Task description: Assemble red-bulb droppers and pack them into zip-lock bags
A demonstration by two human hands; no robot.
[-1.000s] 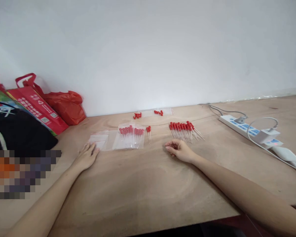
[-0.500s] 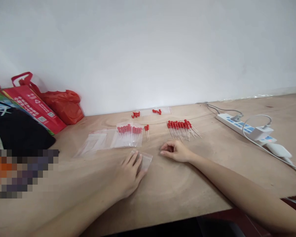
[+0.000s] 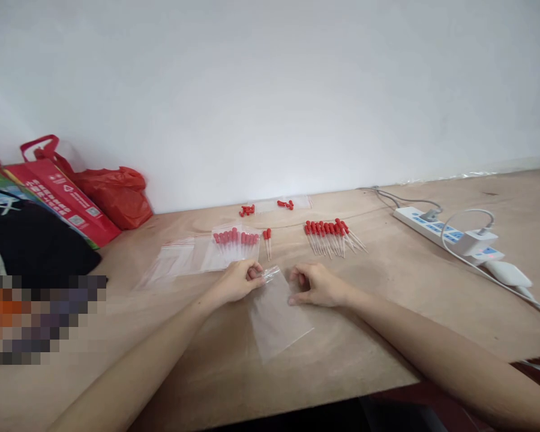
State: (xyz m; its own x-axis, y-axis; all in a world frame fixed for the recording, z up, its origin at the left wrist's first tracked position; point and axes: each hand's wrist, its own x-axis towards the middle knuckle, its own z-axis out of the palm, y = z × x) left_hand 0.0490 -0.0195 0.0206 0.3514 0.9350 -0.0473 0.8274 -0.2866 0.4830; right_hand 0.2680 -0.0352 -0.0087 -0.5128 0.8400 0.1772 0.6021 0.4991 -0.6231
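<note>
A clear zip bag (image 3: 276,318) stands tilted above the table in front of me, its zip edge at the top. My left hand (image 3: 242,281) pinches it near the upper left corner. At the bag's right edge is my right hand (image 3: 317,285), fingers curled and thumb apart from them; whether it touches the plastic I cannot tell. Beyond the hands lie two red-bulbed droppers (image 3: 267,243) side by side. A larger group of droppers (image 3: 326,237) is laid out to the right. Several more droppers (image 3: 235,240) rest in or under a clear bag on the left.
Flat clear bags (image 3: 175,261) lie at the left. Loose red bulbs (image 3: 247,210) and another clear bag (image 3: 302,202) are near the wall. A power strip (image 3: 432,228) with plugs and cables is at the right. Red bags (image 3: 112,195) and a black bag (image 3: 49,240) crowd the left side.
The left hand, earlier flat on the bag, has moved up and now grips its zip end, with the bag raised. The right hand has come slightly nearer, its thumb now by the bag's edge.
</note>
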